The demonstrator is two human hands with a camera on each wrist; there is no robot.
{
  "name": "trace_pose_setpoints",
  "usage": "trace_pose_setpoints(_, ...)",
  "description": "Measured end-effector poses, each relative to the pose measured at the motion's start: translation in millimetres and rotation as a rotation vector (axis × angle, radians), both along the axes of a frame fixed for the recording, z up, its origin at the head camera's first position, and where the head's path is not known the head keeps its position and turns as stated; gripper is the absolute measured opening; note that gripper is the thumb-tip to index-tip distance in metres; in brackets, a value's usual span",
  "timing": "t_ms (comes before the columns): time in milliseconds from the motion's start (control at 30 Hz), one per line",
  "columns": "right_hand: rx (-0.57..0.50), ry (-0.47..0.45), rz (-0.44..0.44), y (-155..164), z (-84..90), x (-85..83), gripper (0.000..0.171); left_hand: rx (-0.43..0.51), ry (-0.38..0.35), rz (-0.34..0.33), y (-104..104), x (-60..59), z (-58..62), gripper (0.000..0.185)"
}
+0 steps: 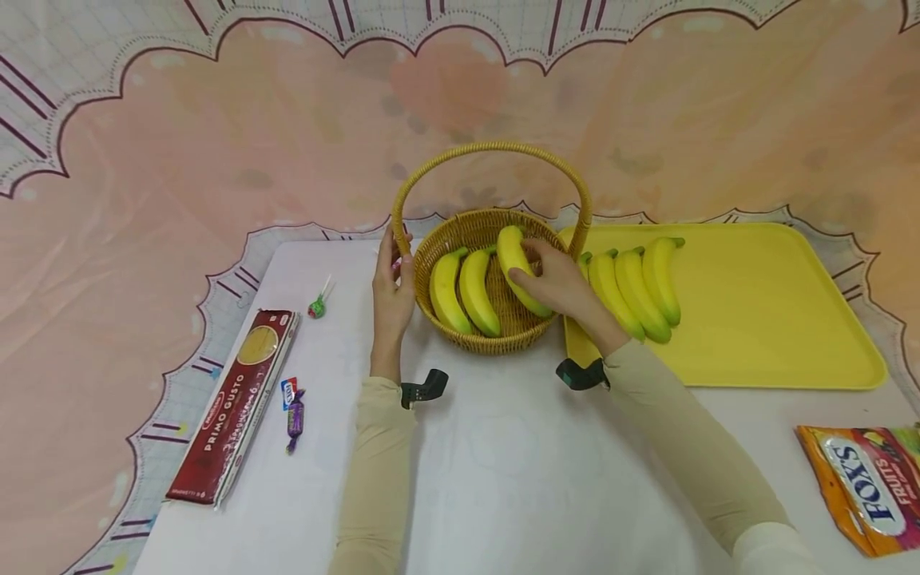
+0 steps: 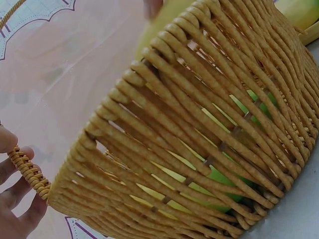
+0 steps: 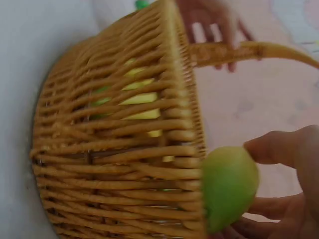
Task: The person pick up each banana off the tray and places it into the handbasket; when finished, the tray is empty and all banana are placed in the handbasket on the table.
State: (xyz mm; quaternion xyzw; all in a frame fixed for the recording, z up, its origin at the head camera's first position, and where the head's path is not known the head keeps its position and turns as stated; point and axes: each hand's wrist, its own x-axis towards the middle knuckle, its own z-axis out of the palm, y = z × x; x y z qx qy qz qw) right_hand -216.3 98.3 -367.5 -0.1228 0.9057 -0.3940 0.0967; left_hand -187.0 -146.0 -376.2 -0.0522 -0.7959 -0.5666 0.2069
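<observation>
A round wicker basket (image 1: 489,343) with a tall arched handle stands at the back of the table. Two bananas, one of them a yellow banana (image 1: 447,294), lie side by side in its left half. My left hand (image 1: 393,291) grips the foot of the basket's handle (image 2: 31,172) on the left. Between thumb and fingers, my right hand (image 1: 557,275) holds another banana (image 1: 514,259) over the basket's right side. In the right wrist view, that banana's greenish end (image 3: 230,186) is at the rim.
On the right lies a yellow tray (image 1: 776,311) with several bananas (image 1: 643,295) at its left end. A FOX'S candy bag (image 1: 866,487) is at the front right. To the left are a red spaghetti pack (image 1: 233,407), a lollipop (image 1: 317,307) and a purple-wrapped candy (image 1: 295,419).
</observation>
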Motion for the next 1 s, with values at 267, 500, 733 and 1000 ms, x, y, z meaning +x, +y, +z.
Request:
trace_pose_setpoints(267,0.241,-0.015,0.069,-22,-19.0,-15.3,0.07,-0.006,-0.006,0.0,-2,0.8,0.2,0.053)
trace_pose_setpoints(500,0.238,-0.017,0.105,-27,-26.4,-11.8,0.071,0.006,0.0,-0.012,-1,0.1,-0.5,0.052)
trace_pose_setpoints(733,0.005,0.149,0.029,-2,-17.8,5.5,0.052,0.014,-0.01,-0.011,0,0.4,-0.7,0.053)
trace_pose_setpoints(1000,-0.232,0.367,-0.253,52,-20.6,21.4,0.024,0.005,-0.012,-0.013,-2,-0.9,-1.3,0.053)
